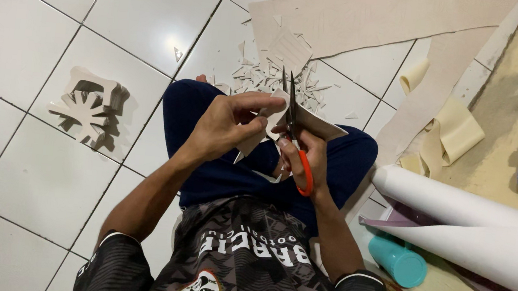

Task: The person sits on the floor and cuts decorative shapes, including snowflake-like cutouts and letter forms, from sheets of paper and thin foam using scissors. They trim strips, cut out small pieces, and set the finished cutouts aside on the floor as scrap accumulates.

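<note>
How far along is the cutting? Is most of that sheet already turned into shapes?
Done: one stack of cut shapes sits on the floor tiles, and scraps lie past the knees. In hand: the left hand holds a piece while the right hand works the scissors into it. Left: the long sheet and rolls look largely uncut, so plenty probably remains.

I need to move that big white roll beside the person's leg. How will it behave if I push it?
The white roll is round and lies on its side, so it probably rolls easily. Its loose end may unwind. The teal cup beside it might get knocked.
</note>
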`<state>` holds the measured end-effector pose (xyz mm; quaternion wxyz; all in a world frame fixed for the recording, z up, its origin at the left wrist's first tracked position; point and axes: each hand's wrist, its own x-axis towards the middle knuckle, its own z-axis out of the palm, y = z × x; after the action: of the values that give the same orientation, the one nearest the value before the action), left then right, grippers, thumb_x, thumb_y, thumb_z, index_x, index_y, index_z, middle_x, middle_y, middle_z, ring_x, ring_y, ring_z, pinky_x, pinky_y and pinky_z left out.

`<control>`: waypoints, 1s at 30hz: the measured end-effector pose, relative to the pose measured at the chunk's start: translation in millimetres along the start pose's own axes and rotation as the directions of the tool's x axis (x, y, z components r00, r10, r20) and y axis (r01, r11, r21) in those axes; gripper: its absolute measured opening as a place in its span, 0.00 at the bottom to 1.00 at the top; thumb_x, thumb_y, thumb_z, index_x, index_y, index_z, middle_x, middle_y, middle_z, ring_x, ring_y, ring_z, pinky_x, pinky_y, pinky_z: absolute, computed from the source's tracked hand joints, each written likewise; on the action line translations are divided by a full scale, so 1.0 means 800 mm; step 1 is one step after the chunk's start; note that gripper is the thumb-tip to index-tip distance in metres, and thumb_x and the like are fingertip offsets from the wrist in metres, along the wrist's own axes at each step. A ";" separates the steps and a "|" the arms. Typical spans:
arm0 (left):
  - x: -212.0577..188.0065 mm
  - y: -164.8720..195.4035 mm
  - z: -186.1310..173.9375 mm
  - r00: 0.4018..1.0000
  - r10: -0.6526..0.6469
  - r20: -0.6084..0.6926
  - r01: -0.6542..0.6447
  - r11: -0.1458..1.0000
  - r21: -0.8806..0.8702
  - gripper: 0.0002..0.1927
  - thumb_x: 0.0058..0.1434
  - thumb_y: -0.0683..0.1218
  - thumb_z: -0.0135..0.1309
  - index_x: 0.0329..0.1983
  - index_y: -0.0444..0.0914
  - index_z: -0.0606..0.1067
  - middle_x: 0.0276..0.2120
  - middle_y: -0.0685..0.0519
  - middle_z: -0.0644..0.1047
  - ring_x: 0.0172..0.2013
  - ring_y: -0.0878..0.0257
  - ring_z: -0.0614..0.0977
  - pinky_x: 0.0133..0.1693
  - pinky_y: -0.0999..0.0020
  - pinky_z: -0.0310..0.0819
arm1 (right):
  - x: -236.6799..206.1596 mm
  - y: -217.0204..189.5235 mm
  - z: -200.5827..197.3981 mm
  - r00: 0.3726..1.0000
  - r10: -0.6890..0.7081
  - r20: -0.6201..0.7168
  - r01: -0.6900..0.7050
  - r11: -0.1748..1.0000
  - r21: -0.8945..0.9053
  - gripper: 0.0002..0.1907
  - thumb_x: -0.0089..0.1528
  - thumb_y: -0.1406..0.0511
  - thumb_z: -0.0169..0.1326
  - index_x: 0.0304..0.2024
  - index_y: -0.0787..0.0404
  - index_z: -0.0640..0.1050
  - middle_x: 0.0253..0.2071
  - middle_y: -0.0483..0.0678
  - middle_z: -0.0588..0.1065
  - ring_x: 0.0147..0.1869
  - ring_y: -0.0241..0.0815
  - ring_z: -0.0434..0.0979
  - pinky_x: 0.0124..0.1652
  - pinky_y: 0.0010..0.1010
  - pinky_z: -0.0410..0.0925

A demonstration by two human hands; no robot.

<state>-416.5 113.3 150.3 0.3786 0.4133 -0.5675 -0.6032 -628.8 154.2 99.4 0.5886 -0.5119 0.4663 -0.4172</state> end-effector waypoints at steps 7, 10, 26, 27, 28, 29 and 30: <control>0.009 0.006 -0.018 0.993 -0.099 0.068 0.088 0.985 0.149 0.23 0.58 0.34 0.51 0.56 0.35 0.80 0.48 0.49 0.84 0.31 0.70 0.78 0.33 0.76 0.76 | -0.003 -0.014 -0.006 0.998 -0.042 0.048 0.047 0.993 -0.109 0.15 0.66 0.62 0.51 0.44 0.69 0.80 0.19 0.39 0.68 0.19 0.26 0.63 0.22 0.20 0.59; 0.022 -0.009 -0.043 0.983 -0.025 0.184 0.008 0.996 0.089 0.22 0.61 0.35 0.50 0.59 0.35 0.78 0.51 0.49 0.83 0.45 0.70 0.82 0.47 0.78 0.77 | -0.007 -0.010 -0.008 1.000 0.013 0.027 -0.010 0.992 -0.123 0.15 0.65 0.62 0.51 0.41 0.70 0.80 0.19 0.40 0.68 0.18 0.27 0.64 0.20 0.20 0.59; 0.023 -0.049 0.057 0.861 0.023 -0.509 -0.199 0.934 -0.295 0.17 0.64 0.43 0.63 0.53 0.32 0.76 0.45 0.50 0.80 0.43 0.67 0.83 0.44 0.74 0.79 | 0.017 0.004 0.026 0.990 -0.081 -0.118 0.066 0.990 -0.123 0.21 0.68 0.55 0.52 0.49 0.67 0.79 0.23 0.41 0.70 0.24 0.28 0.68 0.25 0.22 0.63; 0.020 -0.044 0.057 0.868 0.039 -0.494 -0.193 0.945 -0.264 0.17 0.64 0.43 0.64 0.53 0.32 0.77 0.44 0.49 0.80 0.42 0.67 0.82 0.45 0.75 0.78 | 0.020 0.004 0.025 0.986 -0.123 -0.111 0.108 0.986 -0.131 0.22 0.69 0.54 0.51 0.50 0.67 0.78 0.26 0.41 0.71 0.26 0.28 0.70 0.27 0.22 0.66; 0.016 -0.041 0.057 0.876 0.053 -0.479 -0.185 0.955 -0.234 0.17 0.64 0.42 0.64 0.53 0.31 0.77 0.44 0.49 0.81 0.42 0.67 0.82 0.46 0.75 0.77 | 0.022 0.005 0.024 0.981 -0.163 -0.105 0.148 0.979 -0.137 0.23 0.70 0.53 0.51 0.52 0.67 0.77 0.28 0.42 0.72 0.28 0.29 0.72 0.29 0.23 0.68; 0.012 -0.037 0.056 0.884 0.065 -0.463 -0.177 0.963 -0.203 0.17 0.64 0.42 0.64 0.53 0.31 0.77 0.44 0.49 0.82 0.42 0.67 0.82 0.46 0.76 0.76 | 0.023 0.006 0.023 0.985 -0.149 -0.089 0.140 0.986 -0.094 0.23 0.70 0.53 0.51 0.53 0.68 0.76 0.29 0.42 0.71 0.29 0.30 0.71 0.30 0.23 0.67; 0.010 -0.035 0.055 0.889 0.063 -0.453 -0.186 0.955 -0.231 0.17 0.64 0.42 0.64 0.54 0.31 0.77 0.44 0.49 0.82 0.42 0.67 0.82 0.47 0.76 0.77 | 0.023 0.007 0.022 0.988 -0.135 -0.072 0.132 0.990 -0.052 0.23 0.71 0.53 0.50 0.53 0.68 0.76 0.29 0.43 0.71 0.30 0.30 0.70 0.30 0.24 0.66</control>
<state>-460.2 124.2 122.6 0.5877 0.4464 -0.4056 -0.5393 -607.3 140.6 92.2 0.5291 -0.5395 0.4626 -0.4637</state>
